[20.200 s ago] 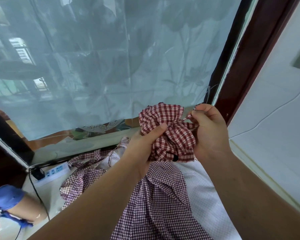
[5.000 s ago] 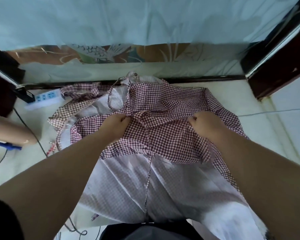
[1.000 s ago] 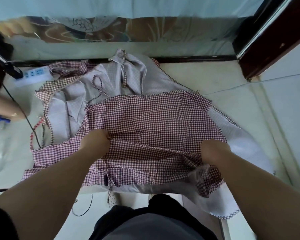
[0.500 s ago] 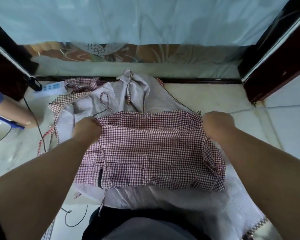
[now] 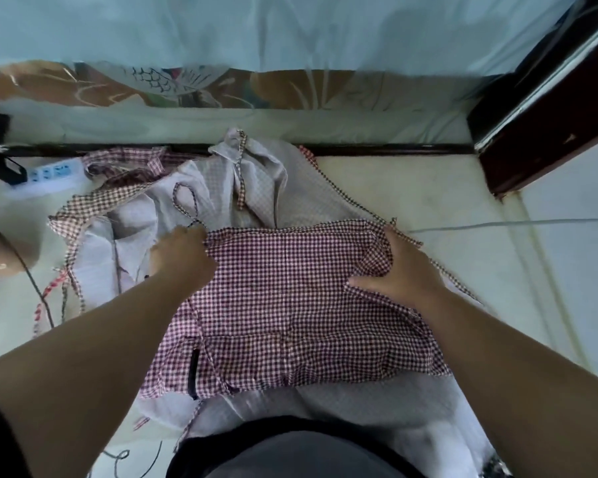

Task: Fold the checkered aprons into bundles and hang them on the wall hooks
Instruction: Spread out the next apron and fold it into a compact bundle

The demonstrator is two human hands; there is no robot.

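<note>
A red-and-white checkered apron [image 5: 290,305] lies folded into a rectangle on the pale surface in front of me, checkered side up. My left hand [image 5: 183,257] grips the fold's far left corner with curled fingers. My right hand [image 5: 397,270] lies flat on the far right corner, thumb stretched out across the cloth. More apron cloth [image 5: 256,188], pale lining up with checkered ties, is spread underneath and beyond. No wall hooks are in view.
A white power strip [image 5: 49,172] and a black cable [image 5: 32,281] lie at the left, beside another person's hand [image 5: 4,253]. A dark wooden frame [image 5: 549,115] stands at the right. A curtain hangs along the back.
Both hands lifted the near edge of the apron and folded it away from me. My right hand has since flattened on the corner; my left hand has stayed curled at its corner.
</note>
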